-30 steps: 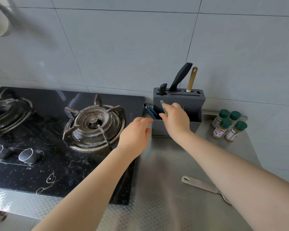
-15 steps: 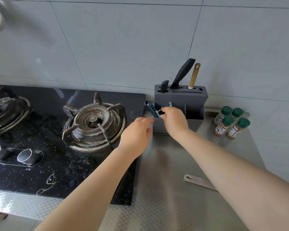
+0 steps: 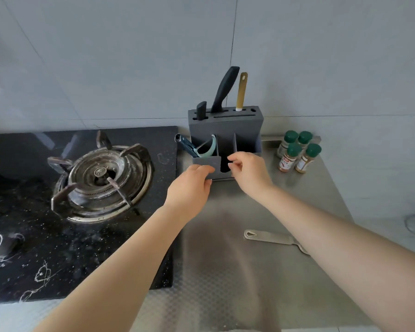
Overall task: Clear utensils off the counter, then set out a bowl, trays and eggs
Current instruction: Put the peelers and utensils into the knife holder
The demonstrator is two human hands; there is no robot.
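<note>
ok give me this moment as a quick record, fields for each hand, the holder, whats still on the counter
left hand: fingertips on the front of the holder, gripping nothing
right hand: empty, fingers loosely curled over the holder's front edge
holder: grey, against the wall; peeler in its left front compartment
still on counter: metal utensil, lying flat under the right forearm
also: four spice jars to the holder's right

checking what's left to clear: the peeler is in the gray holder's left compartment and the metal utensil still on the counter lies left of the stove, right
Not quite. The peeler does sit in the gray holder's left compartment, but the metal utensil on the counter lies to the right of the stove, partly under the right forearm, as the head view shows.
</note>
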